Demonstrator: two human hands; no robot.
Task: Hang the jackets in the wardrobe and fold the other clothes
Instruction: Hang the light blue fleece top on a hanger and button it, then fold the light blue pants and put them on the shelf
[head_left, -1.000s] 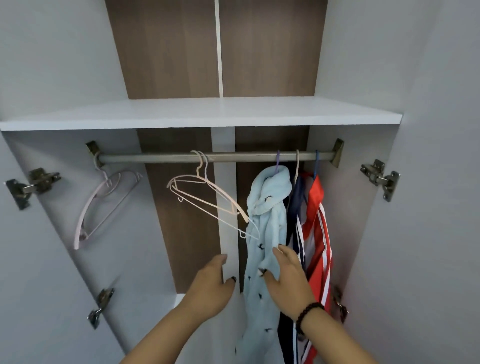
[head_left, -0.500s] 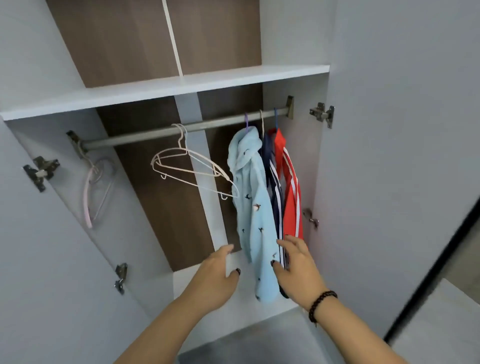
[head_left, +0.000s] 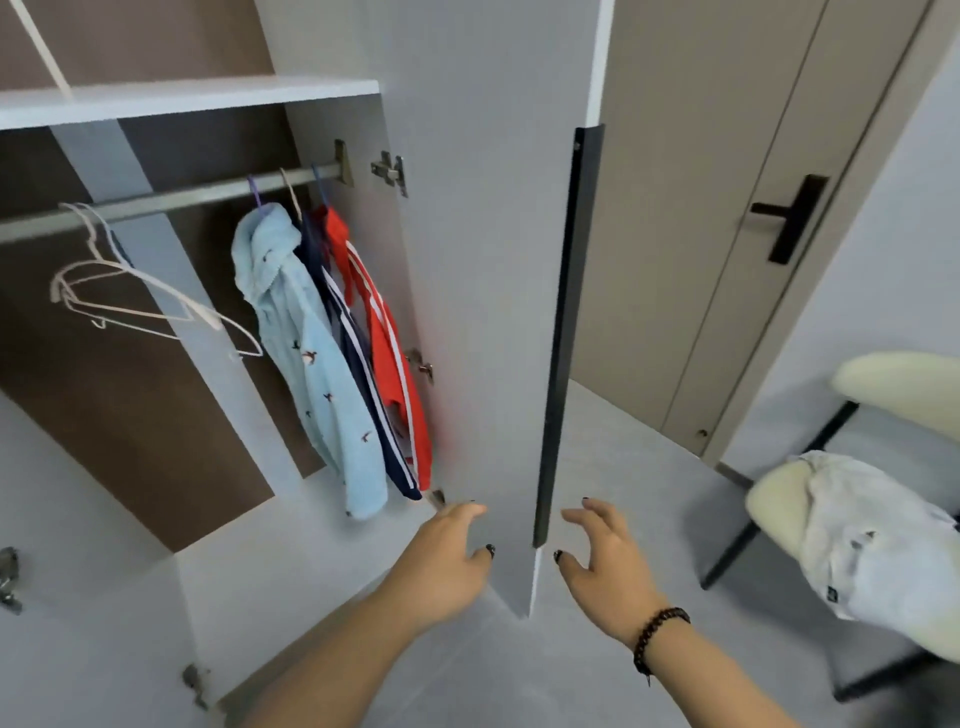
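Three jackets hang at the right end of the wardrobe rail (head_left: 171, 200): a pale blue fleece jacket (head_left: 311, 364), a navy striped jacket (head_left: 358, 358) beside it, and a red jacket (head_left: 387, 343) nearest the open wardrobe door (head_left: 488, 312). To the right of that door, well apart from it, a white garment (head_left: 878, 540) lies bunched over a chair (head_left: 779, 499); it looks soft, light and limp, so it would sag if lifted by one corner and is best taken by two spread points, such as the shoulders or the hem, though its crumpled shape hides which edge is which. The left hand (head_left: 447, 561) hovers in front of the door's inner face and the right hand (head_left: 602, 561) just past its dark edge, both forearms reaching forward, palms turned inward, fingers loosely spread and holding nothing.
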